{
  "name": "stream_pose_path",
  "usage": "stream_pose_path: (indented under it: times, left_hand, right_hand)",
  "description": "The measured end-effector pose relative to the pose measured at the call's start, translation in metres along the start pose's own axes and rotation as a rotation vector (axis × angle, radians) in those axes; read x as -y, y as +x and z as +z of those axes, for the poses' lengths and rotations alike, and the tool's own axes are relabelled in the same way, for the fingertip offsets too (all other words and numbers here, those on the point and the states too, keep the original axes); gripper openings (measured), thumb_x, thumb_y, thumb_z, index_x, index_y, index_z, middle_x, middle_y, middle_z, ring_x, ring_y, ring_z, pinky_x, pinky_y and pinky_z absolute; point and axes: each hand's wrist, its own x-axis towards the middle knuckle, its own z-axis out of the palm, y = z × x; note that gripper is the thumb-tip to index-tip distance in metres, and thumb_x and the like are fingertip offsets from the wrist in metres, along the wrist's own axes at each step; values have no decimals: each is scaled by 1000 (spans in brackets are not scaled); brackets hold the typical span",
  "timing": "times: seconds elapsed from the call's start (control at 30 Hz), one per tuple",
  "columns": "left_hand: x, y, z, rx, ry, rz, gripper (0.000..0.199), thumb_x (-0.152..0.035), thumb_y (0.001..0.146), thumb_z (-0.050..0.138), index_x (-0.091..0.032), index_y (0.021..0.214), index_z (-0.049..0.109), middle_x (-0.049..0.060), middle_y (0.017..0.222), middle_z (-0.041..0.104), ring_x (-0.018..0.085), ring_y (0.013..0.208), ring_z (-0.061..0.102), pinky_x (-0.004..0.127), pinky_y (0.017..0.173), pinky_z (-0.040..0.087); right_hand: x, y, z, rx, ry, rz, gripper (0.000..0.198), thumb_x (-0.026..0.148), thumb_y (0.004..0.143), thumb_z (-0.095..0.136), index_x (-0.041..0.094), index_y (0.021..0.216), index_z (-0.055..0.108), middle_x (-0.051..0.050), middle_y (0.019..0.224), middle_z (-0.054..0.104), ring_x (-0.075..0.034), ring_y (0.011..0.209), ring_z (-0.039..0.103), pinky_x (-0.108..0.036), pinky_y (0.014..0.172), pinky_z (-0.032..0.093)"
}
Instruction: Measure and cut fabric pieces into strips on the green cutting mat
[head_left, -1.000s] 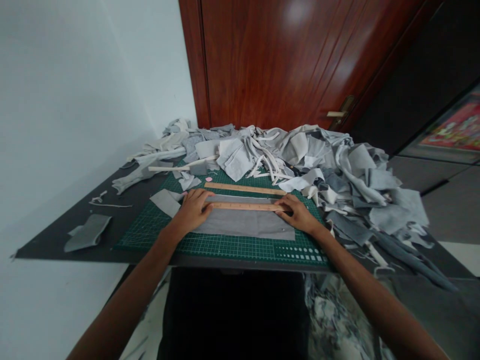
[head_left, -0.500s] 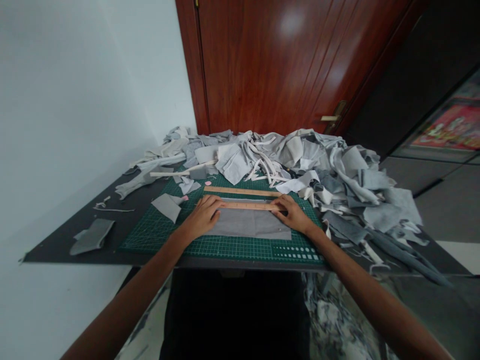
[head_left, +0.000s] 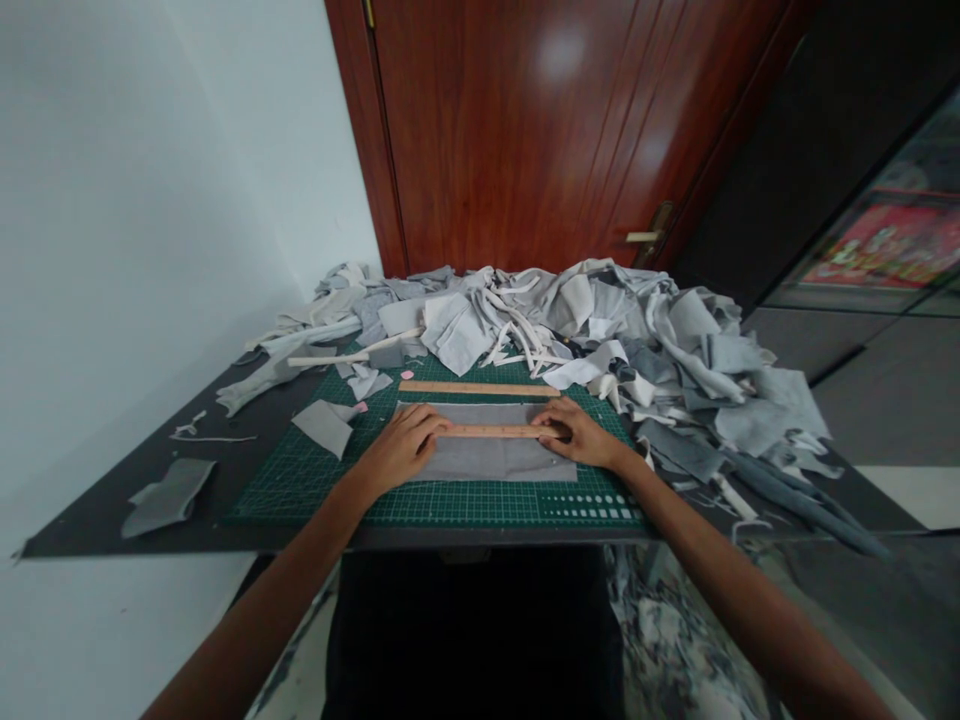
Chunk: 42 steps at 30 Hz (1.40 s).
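Observation:
A wooden ruler [head_left: 491, 431] lies crosswise over a grey fabric piece [head_left: 495, 461], which is spread flat on the green cutting mat [head_left: 450, 510]. My left hand [head_left: 401, 445] grips the ruler's left end, its fingers closed over it. At the other end my right hand [head_left: 576, 432] pinches the ruler between thumb and fingers. Fabric shows both above and below the ruler, and each hand covers part of a side edge. Just beyond the fabric, a second wooden ruler [head_left: 480, 388] rests on the mat, touched by neither hand.
A long heap of grey and white fabric scraps [head_left: 592, 300] runs along the table's back and right side. Loose scraps [head_left: 326, 425] lie left of my hands, with another folded grey scrap [head_left: 169, 495] near the front left. A brown door [head_left: 510, 130] stands behind the table.
The held ruler has slid toward me across the fabric, leaving more fabric showing beyond it. Both hands have moved with it, and the camera view has shifted slightly.

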Motion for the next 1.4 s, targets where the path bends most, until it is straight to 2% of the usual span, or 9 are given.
stream_pose_path:
  times: [0.13, 0.37, 0.53, 0.67, 0.83, 0.93, 1.03, 1.23, 1.4]
  left_hand:
    - [-1, -1, 0, 2, -17, -5, 34, -13, 95, 44, -21, 118, 67, 8, 116, 65, 27, 117, 57, 45, 105, 45]
    - [-1, -2, 1, 9, -20, -19, 32, -14, 98, 44, -21, 117, 68, 8, 116, 62, 27, 116, 55, 46, 105, 44]
    - [-10, -5, -1, 45, 17, -73, 38, -3, 92, 44, -22, 113, 70, 8, 116, 63, 26, 117, 56, 43, 104, 46]
    - [-36, -13, 9, 73, 134, -191, 54, 2, 88, 44, -23, 131, 67, 9, 124, 65, 27, 123, 55, 44, 108, 45]
    - [-73, -22, 41, -66, 264, -370, 55, 0, 91, 42, -14, 142, 59, 16, 146, 57, 34, 144, 45, 55, 121, 36]
    - [-84, -21, 51, -180, 236, -398, 42, -13, 98, 44, -10, 138, 59, 18, 141, 59, 36, 141, 48, 57, 122, 36]
    - [-87, -20, 49, -245, 208, -402, 41, -16, 100, 43, -14, 138, 58, 17, 139, 60, 35, 138, 51, 59, 120, 39]
    - [-96, -21, 36, -181, 189, -408, 37, -22, 102, 48, -19, 137, 59, 16, 146, 54, 36, 143, 45, 62, 123, 35]
    - [-98, -20, 34, -174, 190, -404, 40, -26, 103, 49, -19, 142, 57, 17, 149, 51, 38, 147, 39, 65, 124, 32]
  right_hand:
    - [-4, -2, -3, -30, -10, 7, 21, 34, 97, 61, 23, 112, 71, -10, 107, 70, -26, 102, 63, -43, 95, 48]
    - [-47, -15, -25, -442, -161, 286, 21, 23, 92, 52, 21, 100, 71, -9, 95, 70, -26, 90, 63, -44, 88, 51]
    - [-45, -13, -23, -430, -181, 272, 22, 14, 85, 51, 21, 94, 70, -9, 89, 68, -27, 88, 63, -44, 87, 50]
    - [-1, 29, -1, -307, -116, 97, 26, 7, 86, 52, 21, 99, 70, -8, 95, 67, -25, 96, 62, -41, 91, 49]
    - [56, 128, 57, -77, -74, -44, 21, 15, 96, 54, 17, 108, 70, -12, 108, 67, -25, 106, 60, -40, 99, 49]
    - [72, 187, 97, 31, -144, 107, 20, 24, 103, 52, 17, 104, 71, -13, 109, 68, -26, 110, 61, -40, 102, 48]
    - [75, 226, 128, 28, -192, 293, 23, 30, 103, 53, 15, 110, 69, -18, 118, 67, -29, 111, 62, -43, 97, 51]
    - [68, 248, 152, -23, -173, 400, 21, 30, 103, 53, 17, 116, 64, -19, 127, 64, -30, 115, 61, -46, 99, 49]
    - [60, 251, 152, -13, -105, 347, 14, 30, 103, 56, 18, 106, 64, -12, 115, 70, -26, 111, 61, -41, 99, 46]
